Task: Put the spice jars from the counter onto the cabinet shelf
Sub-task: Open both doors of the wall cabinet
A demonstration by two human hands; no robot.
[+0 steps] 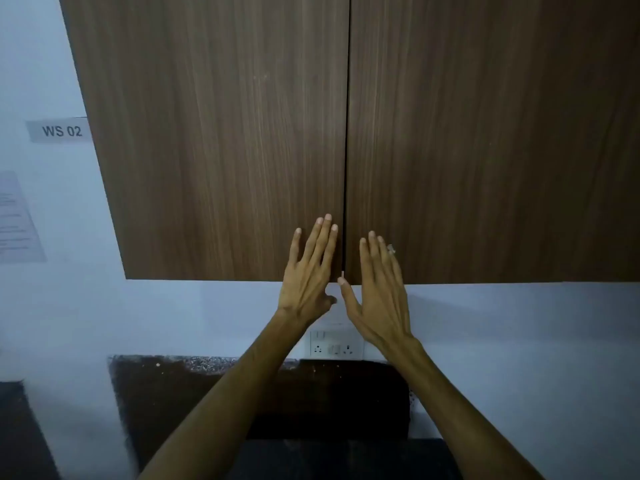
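Note:
A wall cabinet with two brown wood-grain doors fills the upper view; the left door (214, 140) and the right door (485, 140) are both closed, with a thin dark seam between them. My left hand (310, 271) lies flat with fingers spread on the left door's lower corner by the seam. My right hand (379, 289) lies flat on the right door's lower corner, a ring on one finger, its thumb at the bottom edge of the seam. Neither hand holds anything. No spice jars and no shelf are in view.
Below the cabinet is a pale wall with a white socket panel (335, 344). A dark speckled counter backsplash (194, 386) runs beneath it. On the left wall hang a "WS 02" label (61, 130) and a printed sheet (17, 220).

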